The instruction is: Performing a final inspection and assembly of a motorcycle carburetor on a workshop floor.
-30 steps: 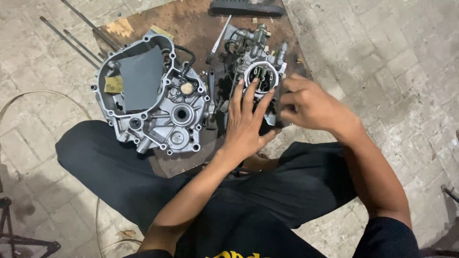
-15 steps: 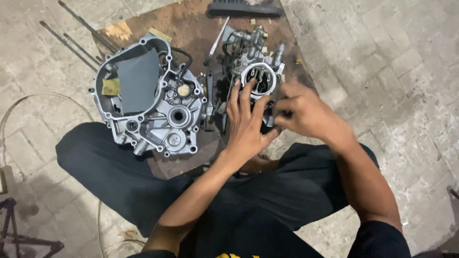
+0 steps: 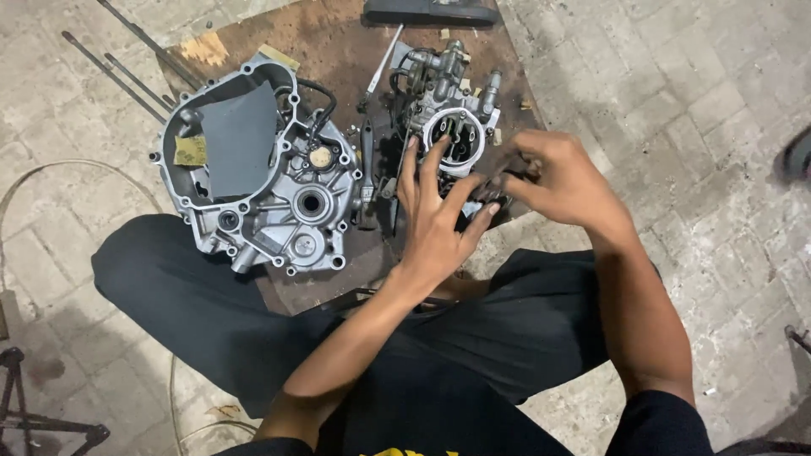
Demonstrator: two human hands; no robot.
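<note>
carb still in pieces on our board

our left hand [image 3: 439,224] lies spread on the small silver cast-metal carburetor [image 3: 452,127], round bore facing up, long axis running away from us; our right hand [image 3: 562,181] pinches a dark bit, can't tell what. grey aluminium crankcase half [image 3: 262,181] sits left, looks like reassembly's still ahead.

A brown wooden board [image 3: 338,59] is lying on the brick-paved floor [image 3: 676,101], bearing an engine crankcase [image 3: 262,177] mid-left and a carburetor [image 3: 452,118] at upper centre.

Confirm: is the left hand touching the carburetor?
Touching. The head view shows the left hand spread over the carburetor, its fingertips resting on the rim of the round bore with no gap visible.
</note>
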